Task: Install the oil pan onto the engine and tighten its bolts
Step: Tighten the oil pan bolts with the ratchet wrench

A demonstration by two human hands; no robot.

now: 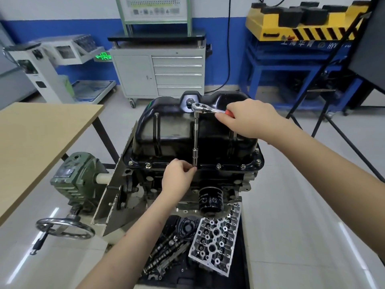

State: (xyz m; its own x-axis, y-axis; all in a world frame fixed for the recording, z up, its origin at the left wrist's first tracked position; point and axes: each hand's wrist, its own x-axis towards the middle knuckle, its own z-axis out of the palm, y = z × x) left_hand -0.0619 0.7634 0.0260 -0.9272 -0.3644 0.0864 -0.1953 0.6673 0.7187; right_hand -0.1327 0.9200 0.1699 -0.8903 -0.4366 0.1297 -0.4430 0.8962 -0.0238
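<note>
nearest the camera, a bare aluminium cylinder head and camshafts are seen lying in a dark tray on a glossy pale tiled floor. to the left, a steel handwheel and a green gearbox of the engine stand are seen beside a tan table.

above the tray, the engine is held upside down on the stand, with a black oil filter projecting toward the viewer. the black, glossy oil pan is seated on top of the engine, its flange lined with bolts along the near edge and at the right corner.

the left hand is placed at the near flange, its fingertips pinched around the lower end of a long chrome extension bar, which stands upright on the flange. the right hand is curled round the red handle of a ratchet wrench set on top of the bar, above the pan.

open floor is seen on both sides of the stand, wider on the right, where black tripod legs slant across. farther back, a grey drawer cabinet, a white machine and a blue frame carrying a yellow unit are ranged against a blue and white wall.
</note>
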